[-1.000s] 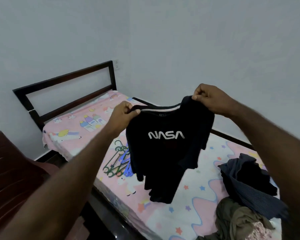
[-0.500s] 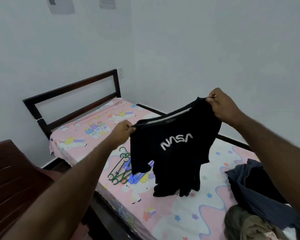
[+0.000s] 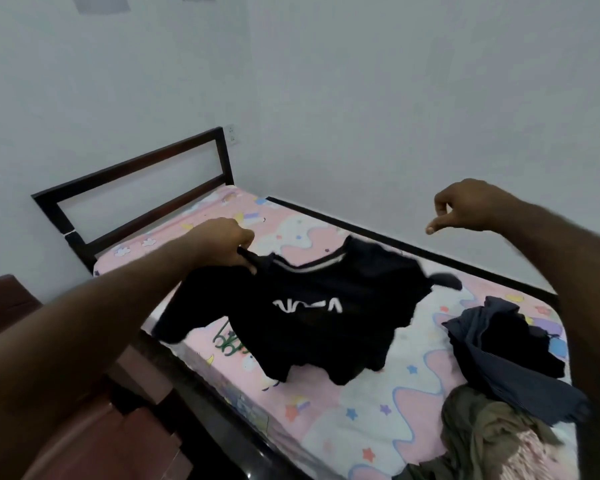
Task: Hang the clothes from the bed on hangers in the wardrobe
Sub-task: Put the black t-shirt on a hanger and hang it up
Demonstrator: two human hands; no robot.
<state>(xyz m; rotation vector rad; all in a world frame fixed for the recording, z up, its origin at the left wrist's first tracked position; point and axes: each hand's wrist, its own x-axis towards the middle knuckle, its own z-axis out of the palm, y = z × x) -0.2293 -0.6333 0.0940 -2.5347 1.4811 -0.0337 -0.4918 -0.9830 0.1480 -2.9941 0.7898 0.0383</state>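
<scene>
We log a release: the right hand (image 3: 473, 211) now hangs empty, fingers loosely curled, while the left hand (image 3: 222, 245) still pinches the black NASA T-shirt (image 3: 326, 317), which drapes onto the bed (image 3: 361, 431) over the green hangers (image 3: 227, 341), likely laid out for hangering.

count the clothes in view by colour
black: 1, the NASA t-shirt, pinched at one shoulder by the left hand
dark blue-grey: 1, the crumpled garment
olive: 1, the olive garment
pale pink: 1, the pink fabric lying against the olive one
total: 4 that show; the heap may hide more
</scene>
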